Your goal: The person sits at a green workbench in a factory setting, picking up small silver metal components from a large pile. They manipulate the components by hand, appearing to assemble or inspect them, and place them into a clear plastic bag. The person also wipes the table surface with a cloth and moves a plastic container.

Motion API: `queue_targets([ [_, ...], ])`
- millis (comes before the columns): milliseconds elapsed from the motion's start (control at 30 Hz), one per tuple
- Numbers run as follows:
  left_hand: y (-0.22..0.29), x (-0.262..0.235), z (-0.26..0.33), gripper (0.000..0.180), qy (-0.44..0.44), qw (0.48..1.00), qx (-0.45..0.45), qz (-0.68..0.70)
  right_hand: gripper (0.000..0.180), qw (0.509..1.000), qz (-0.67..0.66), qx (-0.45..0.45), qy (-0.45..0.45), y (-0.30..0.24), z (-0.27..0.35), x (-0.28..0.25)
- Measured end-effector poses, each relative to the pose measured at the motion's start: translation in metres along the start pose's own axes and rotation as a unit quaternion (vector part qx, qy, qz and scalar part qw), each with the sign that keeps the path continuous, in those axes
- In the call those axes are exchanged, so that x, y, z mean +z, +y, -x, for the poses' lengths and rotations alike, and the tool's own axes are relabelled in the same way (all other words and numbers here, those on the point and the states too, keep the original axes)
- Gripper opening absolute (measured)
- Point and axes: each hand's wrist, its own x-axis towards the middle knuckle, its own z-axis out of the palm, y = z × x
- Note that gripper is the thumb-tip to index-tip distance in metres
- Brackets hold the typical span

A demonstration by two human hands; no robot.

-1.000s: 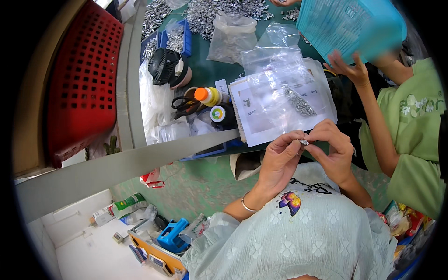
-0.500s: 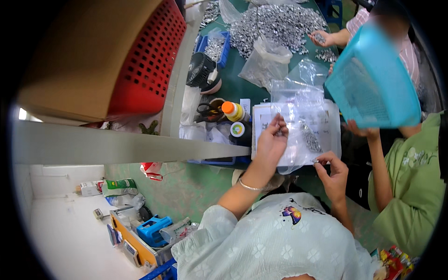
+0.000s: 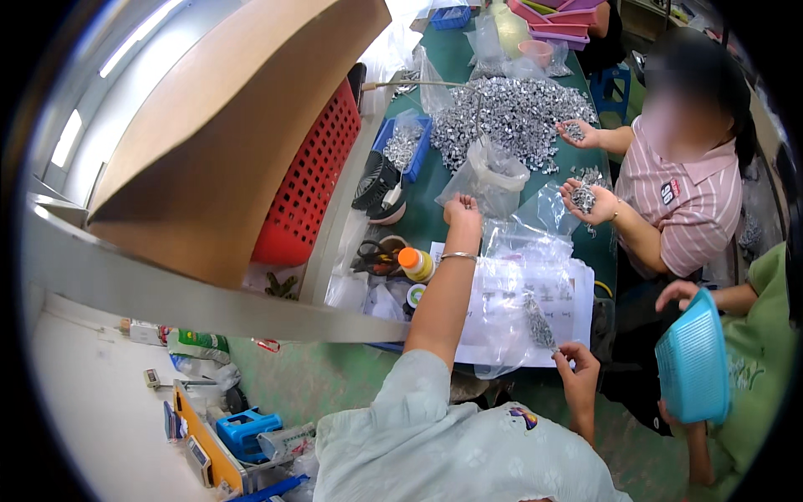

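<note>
My left arm stretches far across the table (image 3: 425, 191), so my left hand (image 3: 462, 216) comes out beside the frosted plastic bag (image 3: 499, 186); whether it touches that bag I can't tell. Those fingers are curled around a few small metal pieces (image 3: 467, 203), bent inward presumably because bits this tiny would slip through a flat palm.

My right hand (image 3: 579, 372) stays low at the table's near edge, thumb and forefinger almost meeting at the near tip of the metal clump (image 3: 539, 325). I can't tell if they are pinching a piece, the plastic, or nothing. That clump lies inside or under a clear plastic bag (image 3: 495, 356), spread over white paper sheets (image 3: 577, 283); being right in front of me, it needs no reach, and the pale paper makes grey metal easy to see.

Beyond is the big heap of metal pieces (image 3: 510, 117), with a blue tray (image 3: 427, 134) of more to its left, the raised walls likely keeping those from scattering. The black fan (image 3: 372, 180) and orange-capped bottle (image 3: 416, 263) sit along the left side, probably out of my arms' way. On the right, a co-worker cups one hand (image 3: 590, 201) palm up, a natural way to carry loose pieces.
</note>
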Motion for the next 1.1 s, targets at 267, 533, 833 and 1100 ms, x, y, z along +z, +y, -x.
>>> queue_targets([
  [267,-0.001,0.007,-0.052,0.015,0.021,0.996,0.081,-0.017,0.009,0.998,-0.031,0.044,0.040,0.026,-0.002,-0.014],
  [533,0.076,0.068,-0.100,0.028,-0.080,0.975,0.202,-0.038,0.010,0.994,-0.049,0.078,0.054,0.032,-0.006,-0.018],
  [833,0.039,0.064,-0.073,0.042,-0.157,0.963,0.218,0.017,0.010,0.993,-0.062,0.088,0.048,0.031,-0.016,-0.014],
  [1100,-0.067,-0.055,0.125,0.021,-0.443,0.859,0.106,-0.232,0.011,0.980,-0.187,0.049,0.045,-0.001,-0.038,0.006],
])
